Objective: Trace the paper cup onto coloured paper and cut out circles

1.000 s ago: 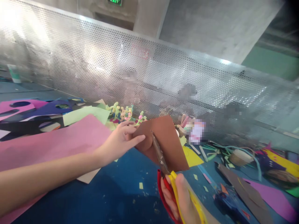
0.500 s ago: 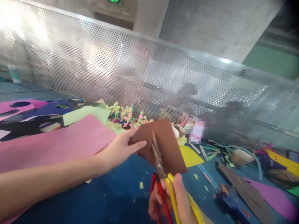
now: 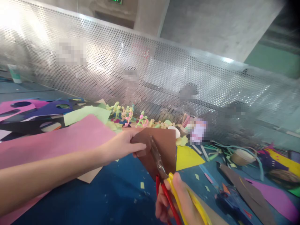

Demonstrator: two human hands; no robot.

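Observation:
A brown sheet of paper or foam (image 3: 166, 143) is pinched at its left edge by my left hand (image 3: 127, 145), thumb on the near face. My right hand (image 3: 178, 200) is wrapped round the scissors (image 3: 160, 167), which have one red and one yellow handle. The blades lie across the brown sheet, pointing up and left, with their tips close to my left thumb. Whether the blades are cutting through the sheet at this moment I cannot tell.
Pink sheet (image 3: 61, 140) lies at left under my forearm. A yellow piece (image 3: 188, 157), a grey-brown strip (image 3: 243, 187) and a dark blue tool (image 3: 231, 203) lie to the right. Small paper flowers (image 3: 126, 115) stand behind, before a perforated metal screen (image 3: 150, 68).
The brown sheet has turned and dropped slightly in my left hand. My right hand has shifted a little to the right with the scissors.

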